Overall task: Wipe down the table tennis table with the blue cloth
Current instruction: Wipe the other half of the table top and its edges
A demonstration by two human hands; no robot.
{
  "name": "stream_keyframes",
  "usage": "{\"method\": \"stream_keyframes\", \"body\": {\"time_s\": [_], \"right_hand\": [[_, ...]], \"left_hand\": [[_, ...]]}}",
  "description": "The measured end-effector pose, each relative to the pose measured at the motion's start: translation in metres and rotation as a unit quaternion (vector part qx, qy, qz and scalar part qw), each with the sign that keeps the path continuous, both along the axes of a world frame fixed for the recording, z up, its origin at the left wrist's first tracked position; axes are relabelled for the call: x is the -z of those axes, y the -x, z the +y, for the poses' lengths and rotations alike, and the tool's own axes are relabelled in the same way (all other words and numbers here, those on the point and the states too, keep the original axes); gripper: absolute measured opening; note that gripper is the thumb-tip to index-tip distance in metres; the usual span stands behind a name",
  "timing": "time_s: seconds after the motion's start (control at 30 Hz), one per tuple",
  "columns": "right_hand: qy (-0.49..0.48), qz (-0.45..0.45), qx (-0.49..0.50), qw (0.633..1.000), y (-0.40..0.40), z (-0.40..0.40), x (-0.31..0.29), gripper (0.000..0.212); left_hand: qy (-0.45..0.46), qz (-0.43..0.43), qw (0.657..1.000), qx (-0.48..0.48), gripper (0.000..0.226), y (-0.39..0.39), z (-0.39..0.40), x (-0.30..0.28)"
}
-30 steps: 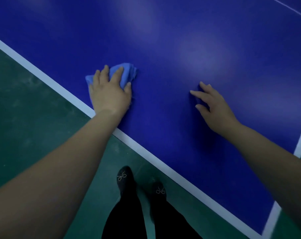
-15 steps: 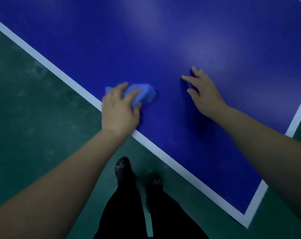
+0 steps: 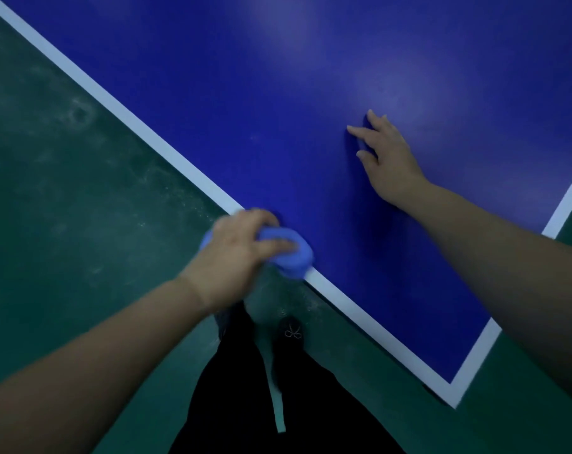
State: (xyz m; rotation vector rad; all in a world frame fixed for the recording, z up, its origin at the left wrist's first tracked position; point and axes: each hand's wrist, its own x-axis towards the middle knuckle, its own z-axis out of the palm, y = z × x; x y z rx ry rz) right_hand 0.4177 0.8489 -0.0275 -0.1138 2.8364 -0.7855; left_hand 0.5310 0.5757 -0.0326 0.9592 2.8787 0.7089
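Blue cloth (image 3: 289, 253), bunched into a wad, sits at about 6 o'clock in the head view, right on the white border line (image 3: 360, 309) at the near edge of the blue counter (image 3: 245, 93). Left hand (image 3: 235, 253) covers it, blurred, its grip curled around the wad with fingers draped over the top. Right hand (image 3: 389, 158), at 2 o'clock from the cloth and well apart, lies on the counter with straight, spread fingers holding nothing. Green floor (image 3: 65, 191) fills the 9 o'clock side; black shoes (image 3: 293, 329) stand below.
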Motion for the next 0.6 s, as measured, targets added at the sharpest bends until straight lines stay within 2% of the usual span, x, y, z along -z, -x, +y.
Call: {"method": "stream_keyframes", "body": {"time_s": [0.1, 0.17, 0.23, 0.3, 0.4, 0.43, 0.47, 0.53, 0.57, 0.6], "right_hand": [[-0.004, 0.001, -0.001, 1.0, -0.001, -0.001, -0.001, 0.046], [-0.004, 0.002, 0.004, 1.0, -0.001, -0.002, -0.001, 0.047], [-0.001, 0.004, 0.004, 1.0, 0.0, -0.002, -0.001, 0.047], [-0.002, 0.009, 0.006, 1.0, 0.0, -0.001, 0.001, 0.047], [-0.028, 0.025, 0.003, 0.999, 0.0, -0.003, 0.006, 0.047], [-0.035, 0.03, 0.001, 0.999, 0.0, -0.002, 0.008, 0.047], [-0.04, 0.035, 0.001, 0.999, 0.0, -0.002, 0.01, 0.046], [-0.045, 0.042, 0.0, 0.998, -0.001, 0.0, 0.013, 0.046], [-0.047, 0.045, -0.001, 0.998, -0.001, 0.001, 0.014, 0.046], [-0.049, 0.048, -0.002, 0.998, -0.001, 0.0, 0.014, 0.046]], "left_hand": [[-0.071, -0.023, 0.97, -0.233, 0.042, 0.013, -0.007, -0.003], [-0.088, -0.033, 0.953, -0.289, 0.038, 0.026, 0.006, -0.001], [-0.049, -0.029, 0.94, -0.336, 0.04, 0.037, 0.022, 0.001], [-0.023, -0.029, 0.937, -0.347, 0.041, 0.038, 0.036, 0.003], [0.0, 0.029, 0.973, -0.23, 0.04, 0.028, 0.04, 0.009], [0.005, 0.041, 0.968, -0.248, 0.04, 0.033, 0.033, 0.011], [0.008, 0.038, 0.95, -0.31, 0.039, 0.044, 0.025, 0.013], [0.006, 0.003, 0.892, -0.452, 0.04, 0.078, 0.01, 0.016], [0.013, -0.015, 0.871, -0.491, 0.042, 0.097, 0.005, 0.015], [0.03, -0.028, 0.866, -0.498, 0.044, 0.112, 0.005, 0.012]]}}
